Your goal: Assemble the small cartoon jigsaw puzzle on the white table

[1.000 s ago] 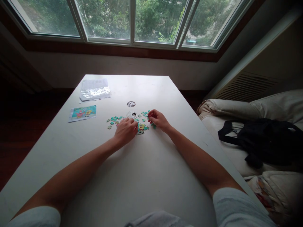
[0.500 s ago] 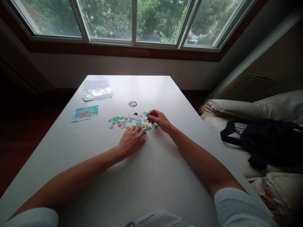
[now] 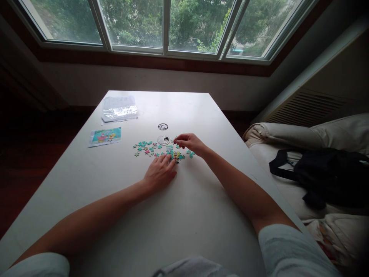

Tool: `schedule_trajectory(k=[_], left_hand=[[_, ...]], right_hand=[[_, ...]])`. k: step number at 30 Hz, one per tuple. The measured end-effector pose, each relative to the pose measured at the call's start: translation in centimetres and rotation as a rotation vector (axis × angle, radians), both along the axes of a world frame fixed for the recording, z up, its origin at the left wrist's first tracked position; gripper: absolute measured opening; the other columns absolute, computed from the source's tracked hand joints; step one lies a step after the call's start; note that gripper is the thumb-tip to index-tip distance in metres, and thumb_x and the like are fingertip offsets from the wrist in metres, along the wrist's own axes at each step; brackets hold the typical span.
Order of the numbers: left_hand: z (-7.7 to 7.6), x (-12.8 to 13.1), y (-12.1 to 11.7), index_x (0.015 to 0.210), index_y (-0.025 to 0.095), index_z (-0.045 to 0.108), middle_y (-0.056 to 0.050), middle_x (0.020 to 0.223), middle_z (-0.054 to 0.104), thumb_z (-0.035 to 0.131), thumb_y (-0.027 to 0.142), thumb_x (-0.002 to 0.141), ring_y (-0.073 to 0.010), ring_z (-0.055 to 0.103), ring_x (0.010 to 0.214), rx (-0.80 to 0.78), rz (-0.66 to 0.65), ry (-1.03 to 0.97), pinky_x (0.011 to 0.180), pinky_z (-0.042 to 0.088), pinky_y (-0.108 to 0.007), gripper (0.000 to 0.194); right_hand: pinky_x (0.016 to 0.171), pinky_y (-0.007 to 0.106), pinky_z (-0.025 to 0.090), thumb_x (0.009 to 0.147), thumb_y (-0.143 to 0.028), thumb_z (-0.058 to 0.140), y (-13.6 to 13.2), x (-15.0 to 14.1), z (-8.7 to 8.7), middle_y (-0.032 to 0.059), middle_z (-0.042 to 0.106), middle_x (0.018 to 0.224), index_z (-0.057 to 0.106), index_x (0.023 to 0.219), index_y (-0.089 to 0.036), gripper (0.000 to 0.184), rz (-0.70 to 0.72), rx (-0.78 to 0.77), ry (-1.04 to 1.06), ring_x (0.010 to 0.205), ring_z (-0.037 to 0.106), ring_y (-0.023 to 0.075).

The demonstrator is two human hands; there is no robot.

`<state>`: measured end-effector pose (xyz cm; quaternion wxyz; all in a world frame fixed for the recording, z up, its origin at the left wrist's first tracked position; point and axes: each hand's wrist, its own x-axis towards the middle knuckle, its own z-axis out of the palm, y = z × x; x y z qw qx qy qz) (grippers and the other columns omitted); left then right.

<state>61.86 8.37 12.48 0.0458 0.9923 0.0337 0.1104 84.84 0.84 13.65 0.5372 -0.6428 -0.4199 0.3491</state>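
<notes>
Small teal, green and pink jigsaw puzzle pieces point(image 3: 145, 144) lie loose across the white table point(image 3: 184, 215). Some are joined into a small section with a yellow cartoon figure point(image 3: 176, 155). My left hand point(image 3: 161, 169) lies palm down with fingers stretched out, its fingertips at the near left edge of that section. Just beyond the section, my right hand point(image 3: 190, 143) pinches a small puzzle piece point(image 3: 174, 141) between thumb and fingers; its picture is too small to make out. A few more teal pieces point(image 3: 190, 154) rest below the right wrist.
To the left lies a printed picture card point(image 3: 105, 135), with papers in a clear plastic sleeve point(image 3: 120, 109) behind it. Two round inserts sit in the tabletop, a far one point(image 3: 163, 126) and a near one point(image 3: 163, 140). A black bag point(image 3: 323, 173) lies on the pale sofa point(image 3: 268, 132) at right.
My right hand has moved a little left over the pieces, keeping its pinch, and now covers some at the back. My left hand stays in place. The view has shifted slightly.
</notes>
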Motion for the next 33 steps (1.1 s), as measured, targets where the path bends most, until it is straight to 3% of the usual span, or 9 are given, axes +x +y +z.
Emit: schedule_trajectory(k=[7, 14, 22, 33], left_hand=[[0.0, 0.1, 0.0, 0.131, 0.017, 0.057, -0.017, 0.14, 0.056, 0.052, 0.033, 0.097, -0.0328, 0.049, 0.132, 0.016, -0.026, 0.006, 0.106, 0.044, -0.047, 0.038], [0.1, 0.1, 0.0, 0.128, 0.018, 0.059, -0.017, 0.138, 0.058, 0.054, 0.033, 0.096, -0.0334, 0.049, 0.131, 0.004, -0.024, 0.012, 0.104, 0.045, -0.048, 0.035], [0.1, 0.2, -0.2, 0.123, 0.017, 0.06, -0.017, 0.131, 0.061, 0.055, 0.031, 0.096, -0.0328, 0.051, 0.129, 0.011, -0.039, -0.025, 0.102, 0.046, -0.047, 0.031], [0.0, 0.3, -0.2, 0.121, 0.015, 0.06, -0.017, 0.128, 0.062, 0.055, 0.03, 0.095, -0.0328, 0.053, 0.126, 0.044, -0.036, -0.013, 0.099, 0.048, -0.046, 0.031]], right_hand=[[0.059, 0.026, 0.047, 0.076, -0.046, 0.076, 2.3, 0.5, -0.1, 0.006, 0.075, 0.084, 0.078, 0.091, -0.018, 0.032, 0.127, -0.042, -0.055, 0.073, 0.064, 0.016], [0.07, 0.028, 0.045, 0.083, -0.044, 0.07, 3.5, 0.3, -0.4, 0.0031, 0.074, 0.084, 0.077, 0.091, -0.017, 0.028, 0.22, -0.011, -0.347, 0.077, 0.062, 0.0155], [0.076, 0.026, 0.046, 0.083, -0.023, 0.069, 3.7, -0.5, -1.5, 0.0032, 0.065, 0.09, 0.076, 0.085, -0.018, 0.01, 0.229, -0.015, -0.598, 0.084, 0.06, 0.0151], [0.081, 0.027, 0.044, 0.083, -0.016, 0.069, 4.1, -0.7, -2.1, 0.0034, 0.061, 0.09, 0.077, 0.084, -0.018, 0.008, 0.231, -0.024, -0.683, 0.086, 0.056, 0.0157]])
